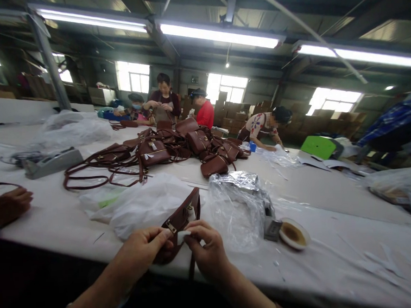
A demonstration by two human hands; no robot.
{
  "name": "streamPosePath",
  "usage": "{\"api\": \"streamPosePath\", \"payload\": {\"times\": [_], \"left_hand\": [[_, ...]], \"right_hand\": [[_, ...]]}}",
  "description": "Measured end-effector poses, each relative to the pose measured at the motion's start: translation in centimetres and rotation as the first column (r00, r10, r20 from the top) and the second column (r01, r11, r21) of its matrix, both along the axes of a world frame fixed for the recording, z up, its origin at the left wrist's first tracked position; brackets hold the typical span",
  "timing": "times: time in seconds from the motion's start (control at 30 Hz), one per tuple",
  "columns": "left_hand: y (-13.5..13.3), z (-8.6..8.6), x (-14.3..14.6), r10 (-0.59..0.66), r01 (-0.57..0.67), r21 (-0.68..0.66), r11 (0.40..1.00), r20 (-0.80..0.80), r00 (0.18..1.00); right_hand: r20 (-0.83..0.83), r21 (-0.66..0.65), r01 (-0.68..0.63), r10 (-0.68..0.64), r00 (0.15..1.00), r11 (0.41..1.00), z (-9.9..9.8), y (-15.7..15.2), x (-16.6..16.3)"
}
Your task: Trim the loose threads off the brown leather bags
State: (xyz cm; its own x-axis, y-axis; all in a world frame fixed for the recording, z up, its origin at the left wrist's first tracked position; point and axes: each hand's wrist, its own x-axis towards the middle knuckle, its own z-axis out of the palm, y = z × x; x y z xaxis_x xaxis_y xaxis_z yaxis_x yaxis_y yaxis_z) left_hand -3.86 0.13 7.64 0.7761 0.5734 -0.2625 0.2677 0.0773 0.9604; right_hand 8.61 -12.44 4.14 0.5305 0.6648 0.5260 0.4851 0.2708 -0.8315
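A small brown leather handbag (181, 218) lies at the near edge of the white table (319, 258), between my two hands. My left hand (142, 251) pinches the bag by its metal clasp, fingers closed. My right hand (206, 247) is closed too, pinching a small white strip against the bag's edge. A white plastic bag (142, 206) lies just behind the handbag.
A pile of brown handbags (177, 148) with long straps covers the table's middle. Crumpled clear plastic (238, 203) and a roll of tape (294, 233) lie to my right. Another person's hand (8, 205) rests at the left edge. Several people work at the far side.
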Motion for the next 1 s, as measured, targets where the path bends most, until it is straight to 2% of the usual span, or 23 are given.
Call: {"api": "streamPosePath", "payload": {"times": [0.07,0.1,0.17,0.23,0.27,0.33,0.43,0.57,0.63,0.8,1.0], "left_hand": [[0.8,0.4,-0.1,-0.065,0.078,0.29,0.954,-0.053,0.996],[1.4,0.5,-0.1,-0.052,0.074,0.437,0.896,-0.062,0.997],[2.5,0.4,-0.3,-0.012,0.009,0.687,0.727,0.0,1.0],[3.5,0.1,-0.5,-0.071,-0.027,0.83,0.557,0.08,0.994],[4.0,0.0,-0.6,-0.136,-0.005,0.87,0.492,0.083,0.987],[4.6,0.0,-0.7,-0.266,0.09,0.908,0.409,0.025,0.964],[5.1,0.6,-0.6,-0.356,0.206,0.904,0.375,-0.064,0.932],[5.3,1.8,-0.2,-0.251,0.238,0.857,0.458,-0.132,0.959],[5.3,2.2,0.2,-0.207,0.266,0.845,0.464,-0.188,0.96],[5.0,3.4,1.3,-0.141,0.354,0.859,0.37,-0.325,0.935],[4.3,6.2,2.5,0.018,0.543,0.8,0.254,-0.565,0.825]], "right_hand": [[-0.102,-0.033,0.0,-0.004,0.995,0.999,-0.3,0.1,0.1],[-0.139,-0.043,0.003,-0.009,0.99,0.999,-0.4,0.3,0.2],[-0.192,-0.07,0.003,-0.017,0.981,0.998,-0.6,0.5,0.4],[-0.253,-0.119,-0.018,-0.012,0.967,0.993,-0.8,0.7,0.4],[-0.297,-0.15,-0.04,-0.006,0.955,0.988,-0.9,0.8,0.3],[-0.393,-0.198,-0.094,0.009,0.92,0.976,-1.4,0.8,-0.1],[-0.474,-0.224,-0.152,0.029,0.88,0.963,-1.9,0.7,-0.9],[-0.506,-0.244,-0.181,0.034,0.862,0.953,-1.7,0.8,-1.5],[-0.501,-0.251,-0.189,0.039,0.865,0.949,-1.5,0.9,-1.7],[-0.486,-0.273,-0.197,0.042,0.873,0.941,-1.7,1.3,-1.8],[-0.508,-0.288,-0.21,0.037,0.86,0.934,-2.4,1.7,-2.1]]}}
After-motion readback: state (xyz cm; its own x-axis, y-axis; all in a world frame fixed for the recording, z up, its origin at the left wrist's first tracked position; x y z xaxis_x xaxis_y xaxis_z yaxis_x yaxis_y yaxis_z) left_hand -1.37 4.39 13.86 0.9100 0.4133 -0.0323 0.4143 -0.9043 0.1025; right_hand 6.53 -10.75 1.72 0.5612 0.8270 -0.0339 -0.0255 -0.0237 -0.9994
